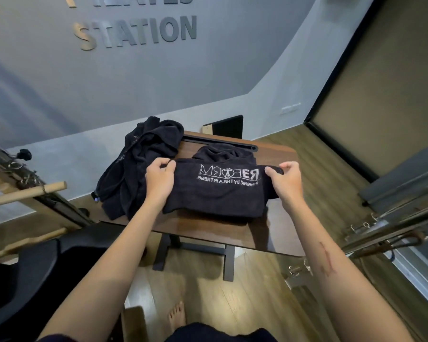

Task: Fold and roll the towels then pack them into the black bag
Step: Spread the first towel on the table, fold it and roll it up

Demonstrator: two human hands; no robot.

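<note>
A black towel (pixel 218 193) with a white printed logo lies across a small wooden table (pixel 208 230), folded over itself. My left hand (pixel 160 178) pinches its upper left corner. My right hand (pixel 286 180) pinches the upper right corner, which is lifted a little. Behind the held towel, part of the black cloth (pixel 223 151) bunches up. A heap of crumpled black towels (pixel 139 161) lies at the table's left and hangs over its edge. The black bag (pixel 22 275) appears to sit low at the left, by the table.
The table stands on black legs (pixel 229 262) over wood flooring. Wooden and metal exercise frames stand at the left (pixel 25 191) and right (pixel 386 225). A grey wall with raised letters is behind. My bare foot (pixel 177 317) is below the table's front edge.
</note>
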